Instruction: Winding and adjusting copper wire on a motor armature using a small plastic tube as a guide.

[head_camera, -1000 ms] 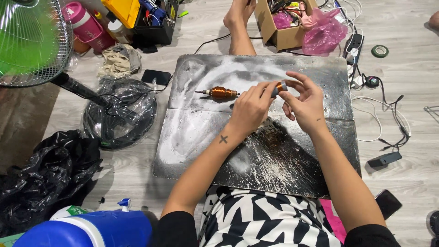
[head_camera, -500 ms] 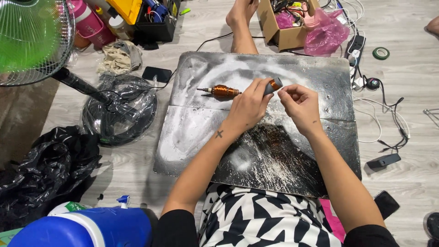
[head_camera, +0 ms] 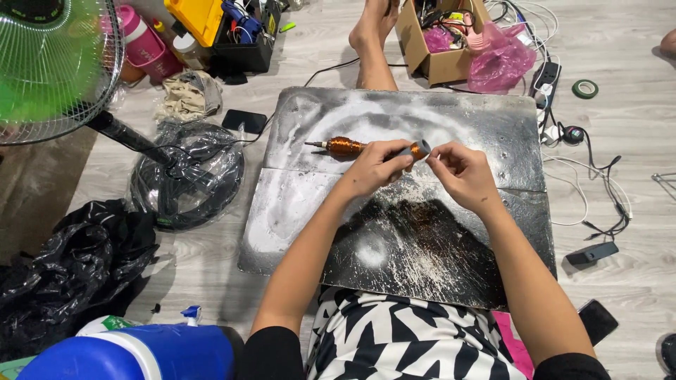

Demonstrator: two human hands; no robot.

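Above a scuffed dark metal board (head_camera: 296, 204) dusted with white powder on the floor, the left hand (head_camera: 373, 167) closes its fingers around a copper-wound rotor (head_camera: 345, 146), while the right hand (head_camera: 461, 172) pinches its grey end (head_camera: 420, 148), a fan base (head_camera: 186, 176) lying nearby.

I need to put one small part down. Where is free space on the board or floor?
The board is bare along its left half, between the fan base and the left hand, and near its right edge. The floor right of the board holds cables. The top is crowded: box, pink bag, a foot.
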